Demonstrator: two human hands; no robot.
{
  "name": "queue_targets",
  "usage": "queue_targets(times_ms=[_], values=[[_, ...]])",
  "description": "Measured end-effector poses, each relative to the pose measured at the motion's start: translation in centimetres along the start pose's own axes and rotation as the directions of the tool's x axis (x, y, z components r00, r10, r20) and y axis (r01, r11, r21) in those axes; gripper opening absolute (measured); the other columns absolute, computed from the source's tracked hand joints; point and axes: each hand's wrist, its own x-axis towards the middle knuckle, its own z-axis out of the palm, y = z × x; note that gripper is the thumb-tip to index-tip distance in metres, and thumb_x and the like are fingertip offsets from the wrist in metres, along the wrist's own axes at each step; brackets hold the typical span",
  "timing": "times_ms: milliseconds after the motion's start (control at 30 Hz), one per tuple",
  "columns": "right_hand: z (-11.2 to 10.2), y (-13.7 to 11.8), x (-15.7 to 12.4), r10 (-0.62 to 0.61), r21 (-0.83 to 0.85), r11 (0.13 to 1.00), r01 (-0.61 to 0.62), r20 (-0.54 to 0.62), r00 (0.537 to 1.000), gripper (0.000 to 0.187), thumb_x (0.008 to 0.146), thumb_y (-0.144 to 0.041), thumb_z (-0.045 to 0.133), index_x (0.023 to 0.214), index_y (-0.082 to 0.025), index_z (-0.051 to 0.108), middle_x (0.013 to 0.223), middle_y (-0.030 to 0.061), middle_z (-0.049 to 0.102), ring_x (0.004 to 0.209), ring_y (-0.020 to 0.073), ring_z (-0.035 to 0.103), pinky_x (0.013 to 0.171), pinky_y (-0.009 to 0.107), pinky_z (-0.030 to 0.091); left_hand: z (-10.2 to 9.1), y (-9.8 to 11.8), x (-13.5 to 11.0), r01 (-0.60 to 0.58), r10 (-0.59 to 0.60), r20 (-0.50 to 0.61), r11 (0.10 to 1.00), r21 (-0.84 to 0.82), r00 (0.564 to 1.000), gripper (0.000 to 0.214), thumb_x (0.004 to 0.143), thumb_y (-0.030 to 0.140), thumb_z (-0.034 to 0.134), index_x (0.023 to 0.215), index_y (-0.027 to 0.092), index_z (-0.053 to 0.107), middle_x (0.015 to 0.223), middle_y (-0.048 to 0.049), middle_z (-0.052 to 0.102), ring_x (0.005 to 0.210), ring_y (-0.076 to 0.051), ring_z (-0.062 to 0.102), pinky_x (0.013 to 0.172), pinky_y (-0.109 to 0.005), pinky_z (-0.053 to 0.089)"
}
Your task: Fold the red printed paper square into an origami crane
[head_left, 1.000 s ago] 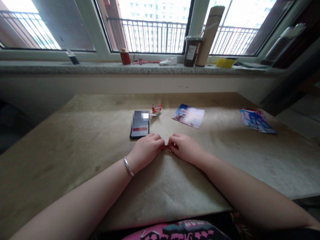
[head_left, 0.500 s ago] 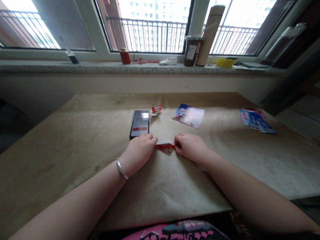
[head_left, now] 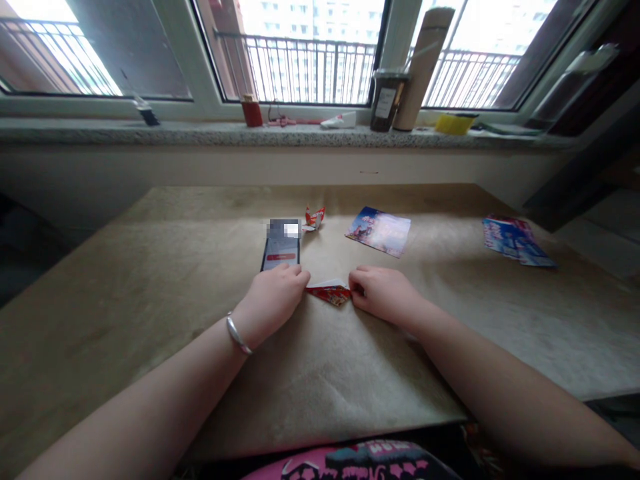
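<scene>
A small piece of folded paper [head_left: 333, 293], red-patterned with a white edge, lies on the table between my two hands. My left hand [head_left: 277, 293], a silver bangle at its wrist, has its fingers closed at the paper's left tip. Pinched at the right end of the same paper is my right hand [head_left: 380, 291], thumb against curled finger. Just beyond my left hand lies a phone [head_left: 281, 247] with a lit screen, its lower edge hidden by the fingers. Behind it stands a red and white folded paper crane [head_left: 315, 219].
A square printed sheet [head_left: 380, 231] lies beyond my right hand. Farther right is a fanned stack of blue and pink sheets [head_left: 517, 241]. The tan-covered table [head_left: 125, 300] reaches to the wall, below a stone windowsill [head_left: 200, 135] holding a dark jar [head_left: 387, 103] and a tall tube [head_left: 425, 73].
My left hand has shifted slightly left along the folded paper, showing more of its left tip. My right hand keeps its place. The view has moved a little.
</scene>
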Motion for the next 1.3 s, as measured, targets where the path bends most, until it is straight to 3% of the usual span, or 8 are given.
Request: queue_targets(times_ms=[233, 467, 700, 867, 1033, 1200, 1300], values=[[0.2, 0.2, 0.0, -0.017, 0.013, 1.0, 0.017, -0.018, 1.0, 0.01, 0.077, -0.026, 0.049, 0.079, -0.023, 0.058, 0.085, 0.0004, 0.064, 0.072, 0.0147, 0.059, 0.055, 0.024, 0.029, 0.3, -0.1, 0.1, -0.019, 0.019, 0.009, 0.999, -0.045, 1.0, 0.008, 0.082, 0.018, 0.047, 0.08, 0.02, 0.055, 0.082, -0.0028, 0.058, 0.076, -0.018, 0.056, 0.062, -0.027, 0.042], [0.1, -0.1, 0.0, -0.049, 0.066, 0.997, 0.051, -0.044, 0.998, 0.011, 0.079, -0.027, 0.049, 0.083, -0.022, 0.058, 0.086, 0.0011, 0.062, 0.076, 0.0144, 0.057, 0.058, 0.023, 0.031, 0.5, 0.1, 0.2, 0.034, -0.035, -0.008, 0.994, -0.099, 0.999, 0.01, 0.081, 0.017, 0.046, 0.078, 0.019, 0.055, 0.081, -0.0035, 0.058, 0.079, -0.018, 0.055, 0.067, -0.027, 0.044], [0.0, -0.1, 0.1, -0.048, 0.107, 0.993, 0.053, -0.041, 0.998, 0.012, 0.082, -0.024, 0.048, 0.081, -0.021, 0.059, 0.088, 0.0014, 0.061, 0.076, 0.0131, 0.057, 0.061, 0.023, 0.033, 0.6, 0.6, 0.2, 0.044, -0.053, -0.073, 0.992, -0.117, 0.996, 0.01, 0.082, 0.014, 0.044, 0.081, 0.017, 0.053, 0.083, -0.0059, 0.056, 0.079, -0.019, 0.054, 0.071, -0.029, 0.046], [-0.2, -0.1, 0.0, -0.044, 0.075, 0.996, 0.047, -0.045, 0.998, 0.014, 0.083, -0.025, 0.046, 0.084, -0.021, 0.06, 0.089, 0.0029, 0.061, 0.078, 0.014, 0.056, 0.063, 0.023, 0.034, 0.4, 0.8, 0.5, -0.081, 0.041, -0.159, 0.964, -0.254, 0.986, 0.009, 0.086, 0.016, 0.043, 0.09, 0.015, 0.052, 0.093, -0.0072, 0.055, 0.088, -0.02, 0.053, 0.081, -0.031, 0.045], [0.0, 0.2, 0.0, -0.065, 0.035, 0.997, 0.068, -0.082, 0.995, 0.013, 0.081, -0.025, 0.048, 0.083, -0.021, 0.06, 0.089, 0.0038, 0.061, 0.084, 0.0164, 0.056, 0.066, 0.024, 0.035, 1.1, 0.8, 0.8, -0.214, 0.166, -0.161, 0.911, -0.353, 0.973, 0.013, 0.09, 0.015, 0.041, 0.084, 0.015, 0.053, 0.083, -0.0045, 0.056, 0.077, -0.016, 0.052, 0.073, -0.027, 0.045], [0.6, 0.5, 0.3, -0.032, 0.248, 0.966, 0.067, -0.141, 0.989, 0.008, 0.078, -0.022, 0.051, 0.081, -0.019, 0.058, 0.086, 0.0025, 0.06, 0.076, 0.0137, 0.055, 0.066, 0.023, 0.038, 1.4, 0.5, 0.8, -0.225, 0.15, -0.19, 0.848, -0.48, 0.97, 0.022, 0.087, 0.01, 0.04, 0.087, 0.017, 0.061, 0.084, -0.0038, 0.058, 0.075, -0.013, 0.053, 0.069, -0.024, 0.044], [1.2, 0.8, 0.6, 0.07, 0.532, 0.846, 0.03, -0.167, 0.984, 0.015, 0.077, -0.019, 0.049, 0.091, -0.019, 0.052, 0.081, -0.0001, 0.06, 0.066, 0.0103, 0.055, 0.062, 0.021, 0.04, 1.1, 0.4, 0.8, -0.173, 0.078, -0.182, 0.78, -0.601, 0.98, 0.023, 0.085, 0.01, 0.042, 0.087, 0.017, 0.063, 0.087, -0.004, 0.059, 0.077, -0.013, 0.055, 0.072, -0.023, 0.045]])
